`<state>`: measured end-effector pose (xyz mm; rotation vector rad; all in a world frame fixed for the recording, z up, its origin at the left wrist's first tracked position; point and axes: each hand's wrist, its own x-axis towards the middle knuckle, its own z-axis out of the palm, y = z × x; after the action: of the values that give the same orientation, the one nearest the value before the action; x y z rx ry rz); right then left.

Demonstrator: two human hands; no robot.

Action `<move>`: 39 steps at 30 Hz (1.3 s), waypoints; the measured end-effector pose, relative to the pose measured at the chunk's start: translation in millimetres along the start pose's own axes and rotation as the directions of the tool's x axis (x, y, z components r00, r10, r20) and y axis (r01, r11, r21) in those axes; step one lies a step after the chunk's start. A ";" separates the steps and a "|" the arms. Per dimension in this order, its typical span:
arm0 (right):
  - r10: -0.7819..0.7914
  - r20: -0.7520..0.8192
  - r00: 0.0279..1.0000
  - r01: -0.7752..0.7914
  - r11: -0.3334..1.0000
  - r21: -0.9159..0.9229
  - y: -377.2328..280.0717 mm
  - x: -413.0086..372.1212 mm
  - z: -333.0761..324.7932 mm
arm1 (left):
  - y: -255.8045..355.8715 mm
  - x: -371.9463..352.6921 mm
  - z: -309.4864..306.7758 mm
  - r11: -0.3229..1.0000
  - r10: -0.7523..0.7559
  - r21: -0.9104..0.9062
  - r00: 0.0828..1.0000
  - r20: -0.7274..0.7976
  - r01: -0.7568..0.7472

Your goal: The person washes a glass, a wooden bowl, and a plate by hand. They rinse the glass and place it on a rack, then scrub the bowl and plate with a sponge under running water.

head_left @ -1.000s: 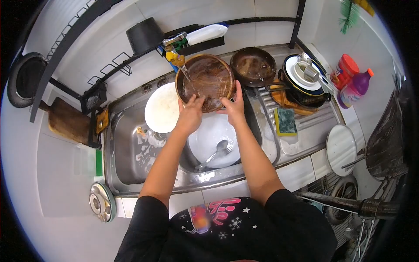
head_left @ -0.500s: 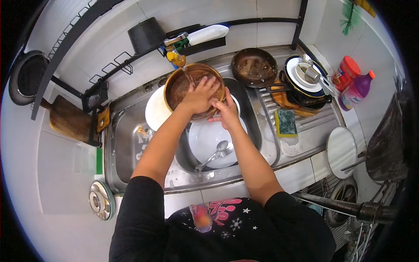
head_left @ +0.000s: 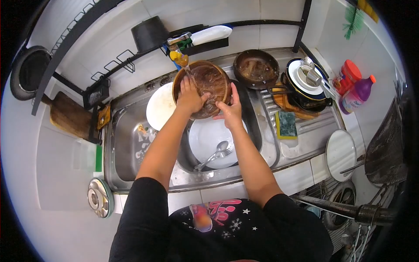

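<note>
A wooden bowl (head_left: pixel 213 81) is tilted under the yellow-nozzled tap (head_left: pixel 179 57), with water running into it. My left hand (head_left: pixel 190 97) lies flat on the bowl's inner left side, fingers stretched out. At the bowl's right rim, my right hand (head_left: pixel 230 110) holds it, thumb over the edge and the other fingers along the outside. Beneath the bowl, a white plate (head_left: pixel 196 137) sits in the right basin with a spoon (head_left: pixel 221 147) and a fork (head_left: pixel 227 153) on it. Another white plate (head_left: pixel 158 109) lies to the left, partly covered by the bowl.
Right of the basin are a brown pan (head_left: pixel 256 70), a stack of dishes (head_left: pixel 305 81) and a green-yellow sponge (head_left: pixel 286 124). A purple bottle (head_left: pixel 358 94) stands by the wall. Food scraps (head_left: pixel 142 130) lie in the left basin. A black rack (head_left: pixel 262 21) runs along the back.
My left hand has slid from the bowl's middle to its left side, fingers now pointing up. The bowl has shifted slightly right, and my right hand has moved further round the rim.
</note>
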<state>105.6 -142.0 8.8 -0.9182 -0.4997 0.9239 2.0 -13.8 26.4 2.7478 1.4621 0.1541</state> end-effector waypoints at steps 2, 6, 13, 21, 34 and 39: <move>-0.017 -0.009 1.000 0.017 0.999 -0.029 -2.3 1.2 -2.6 | 6.6 -14.5 22.0 0.996 -0.031 0.080 0.999 -0.044 0.035; -0.051 -0.058 0.997 0.050 0.999 -0.016 3.5 15.6 -20.7 | 45.7 -58.4 -34.5 0.971 0.235 -0.036 0.923 0.305 -0.236; 0.066 -0.061 0.996 -0.056 0.985 0.162 -5.0 12.7 -21.3 | 1.7 -56.4 -41.8 0.837 0.541 -0.020 0.823 0.174 -0.547; 0.189 0.182 0.965 -0.235 0.931 0.278 -1.2 17.2 -37.1 | -29.3 -53.3 -95.6 0.611 0.675 0.414 0.717 0.172 -0.674; 0.165 0.299 0.940 -0.273 0.888 0.370 29.5 27.5 -40.2 | 18.0 -96.4 -115.4 0.807 0.550 -0.157 0.821 -0.152 -0.569; 0.285 0.220 0.933 -0.338 0.905 0.259 34.2 38.5 -51.2 | -6.7 -58.0 -97.5 0.780 0.080 -0.625 0.994 0.072 -0.018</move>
<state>146.8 -123.0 -47.9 -0.6556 -0.3560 1.3447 -45.4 -60.4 118.6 2.2068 1.0550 0.4204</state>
